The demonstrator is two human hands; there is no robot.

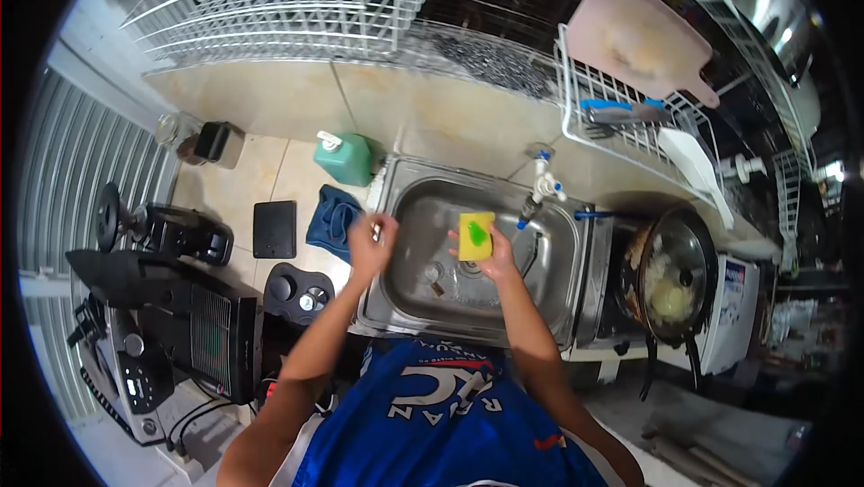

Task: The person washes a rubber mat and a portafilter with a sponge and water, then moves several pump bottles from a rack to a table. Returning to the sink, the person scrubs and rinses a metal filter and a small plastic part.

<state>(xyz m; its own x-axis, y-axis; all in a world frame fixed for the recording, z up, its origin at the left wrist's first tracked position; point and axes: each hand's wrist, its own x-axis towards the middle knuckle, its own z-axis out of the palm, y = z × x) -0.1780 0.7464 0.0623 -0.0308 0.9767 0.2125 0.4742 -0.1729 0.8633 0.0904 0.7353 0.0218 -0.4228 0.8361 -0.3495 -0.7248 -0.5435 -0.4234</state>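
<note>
At center, right hand (pixel 499 259) grips yellow rectangular sponge (pixel 469 249), apparently soap-loaded; keep level. Left hand (pixel 367 248), center-left: fingers curled, contents indeterminate.

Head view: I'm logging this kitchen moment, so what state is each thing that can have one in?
Right hand: holding the sponge
Sponge: raised over the sink, green patch on its face
Left hand: blurred, beside the cloth; grip unclear
Cloth: crumpled
Sink: wet
Tap: no stream visible
Green bottle: upright
Pan: covered, food visible through the lid
Pink board: stained
</note>
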